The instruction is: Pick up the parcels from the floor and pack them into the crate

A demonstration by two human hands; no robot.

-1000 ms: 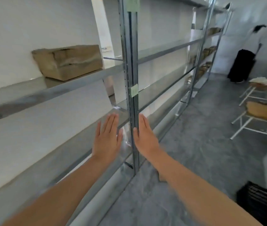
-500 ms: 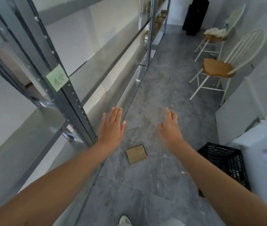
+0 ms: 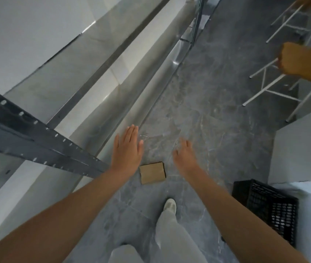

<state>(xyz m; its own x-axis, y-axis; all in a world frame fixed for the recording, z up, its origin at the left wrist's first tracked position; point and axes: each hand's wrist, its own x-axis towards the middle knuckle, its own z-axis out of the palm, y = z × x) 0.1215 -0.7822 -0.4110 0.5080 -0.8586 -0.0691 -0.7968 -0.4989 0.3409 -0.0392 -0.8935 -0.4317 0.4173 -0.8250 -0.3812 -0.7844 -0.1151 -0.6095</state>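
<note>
Tilted further down than half a second ago, bringing a white shoe and pale trouser legs into the bottom of the head view and pushing the chairs out to the top right corner.

Head view, looking steeply down along two bare forearms stretched over a grey marbled floor.

- Left hand: flat, palm down, fingers straight and close together, holding nothing. Placed over the line where the floor meets the lowest shelf of a metal rack.
- Right hand: palm down, fingers loosely bent and slightly blurred, also holding nothing.
- Parcel: small, flat, brown cardboard, lying on the floor between the two wrists, just ahead of the shoe. Gripped by neither hand.
- Crate: black plastic lattice, standing on the floor at lower right, beyond the right forearm and well apart from the parcel. Too dark inside to tell what it holds.

Along the left side, grey steel shelving with a perforated upright running diagonally. At upper right, white-legged chairs with tan seats, blurred.
</note>
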